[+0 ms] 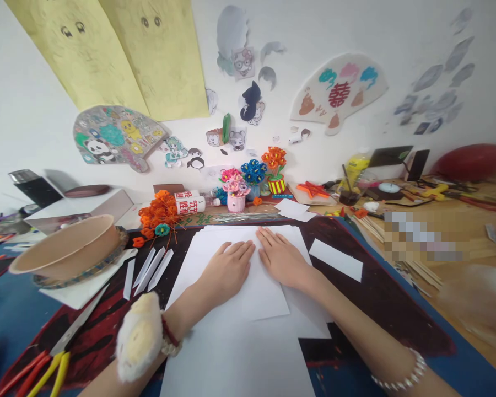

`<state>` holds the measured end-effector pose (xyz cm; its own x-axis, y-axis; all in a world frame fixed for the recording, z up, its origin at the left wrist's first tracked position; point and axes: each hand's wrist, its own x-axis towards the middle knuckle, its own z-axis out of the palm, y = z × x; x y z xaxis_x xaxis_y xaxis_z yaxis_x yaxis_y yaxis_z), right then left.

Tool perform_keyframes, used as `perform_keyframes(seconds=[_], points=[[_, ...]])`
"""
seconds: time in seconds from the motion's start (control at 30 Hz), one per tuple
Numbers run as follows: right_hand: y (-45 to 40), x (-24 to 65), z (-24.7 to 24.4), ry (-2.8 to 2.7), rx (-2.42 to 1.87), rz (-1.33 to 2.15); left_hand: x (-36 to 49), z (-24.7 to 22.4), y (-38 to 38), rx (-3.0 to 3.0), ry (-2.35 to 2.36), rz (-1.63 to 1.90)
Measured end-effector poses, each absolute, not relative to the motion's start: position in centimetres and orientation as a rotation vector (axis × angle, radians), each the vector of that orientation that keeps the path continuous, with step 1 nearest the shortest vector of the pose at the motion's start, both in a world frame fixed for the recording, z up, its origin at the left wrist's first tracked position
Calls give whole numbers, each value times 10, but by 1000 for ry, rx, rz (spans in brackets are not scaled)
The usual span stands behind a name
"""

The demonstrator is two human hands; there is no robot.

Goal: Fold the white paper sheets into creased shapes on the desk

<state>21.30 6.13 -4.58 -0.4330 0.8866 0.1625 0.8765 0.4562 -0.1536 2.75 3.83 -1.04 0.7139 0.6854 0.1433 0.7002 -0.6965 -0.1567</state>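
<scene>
Atop white paper sheets (248,311), left hand (230,270) and right hand (281,258) lie flat, palms down, fingers straight and side by side, tips nearly meeting toward the paper's far edge. Left of the paper: narrow white strips (150,272), then red-and-yellow-handled scissors (60,347), tan basin (86,256); right, a loose white slip (337,259). Farther out, bunched orange flowers (161,207) and a pink pot (236,202) before the wall (355,27)
</scene>
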Motion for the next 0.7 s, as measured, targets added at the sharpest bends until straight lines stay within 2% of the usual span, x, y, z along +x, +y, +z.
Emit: perform_keyframes(seconds=[0.37, 0.7], points=[[62, 212, -51, -2473, -1540, 42, -9, -8, -30, -2625, -1306, -170], [62, 211, -50, -2496, -1543, -2, -49, -32, -105, -2266, -1360, -211]])
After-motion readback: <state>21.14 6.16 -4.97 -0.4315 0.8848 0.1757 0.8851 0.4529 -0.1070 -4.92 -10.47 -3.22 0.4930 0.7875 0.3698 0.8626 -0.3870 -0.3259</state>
